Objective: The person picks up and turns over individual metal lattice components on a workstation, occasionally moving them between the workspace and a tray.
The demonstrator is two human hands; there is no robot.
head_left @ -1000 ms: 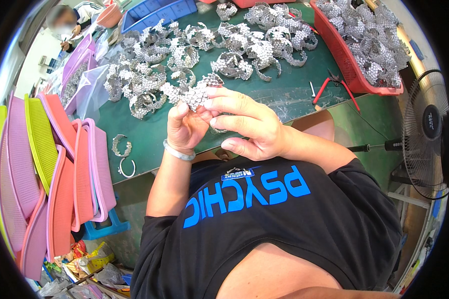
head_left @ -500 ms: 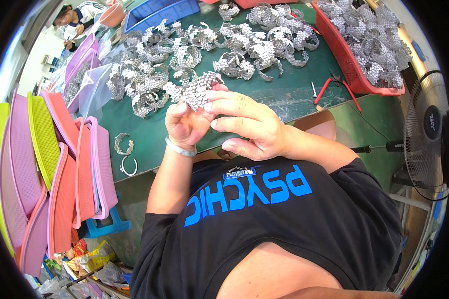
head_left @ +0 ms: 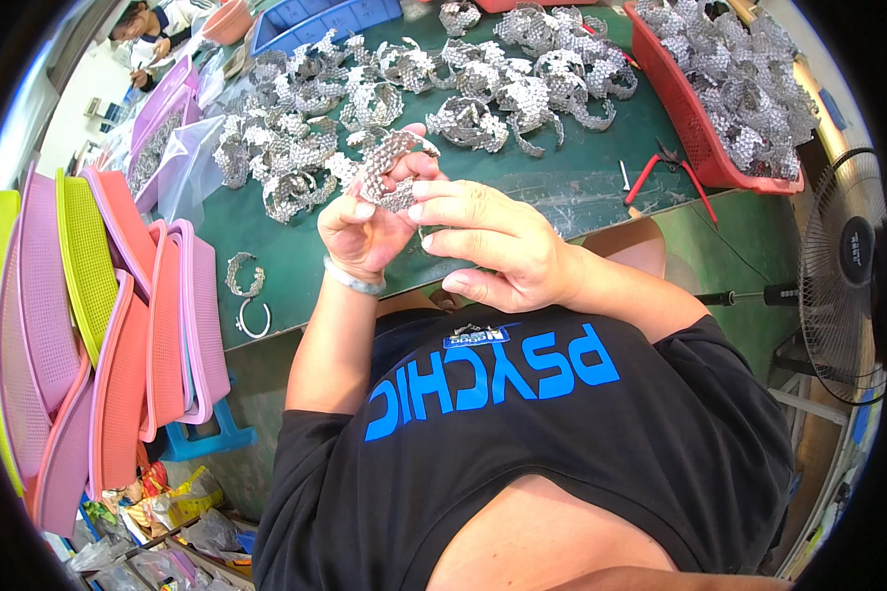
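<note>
A silver cuff bracelet [head_left: 376, 177] with a honeycomb-like surface is held up over the near side of the green table. My left hand [head_left: 370, 231] is closed on it, thumb in front and fingers behind, with its open curve showing. Beside it, my right hand [head_left: 498, 236] has its fingers stretched out and its thumb apart; the foremost fingertips meet the cuff's lower end. Many similar cuffs [head_left: 365, 103] lie in a loose heap just beyond my hands.
A red basket [head_left: 675, 128] full of cuffs stands at right, near red-handled pliers [head_left: 665, 177]. Two loose rings, including a plain bangle [head_left: 254, 320], lie at left by stacked coloured baskets [head_left: 118, 384]. A fan [head_left: 848, 256] stands at right; another person [head_left: 153, 34] sits far left.
The cuff has turned in my left hand, from lying flat across the fingers to standing with its open curve in view. The right hand stays close beside it.
</note>
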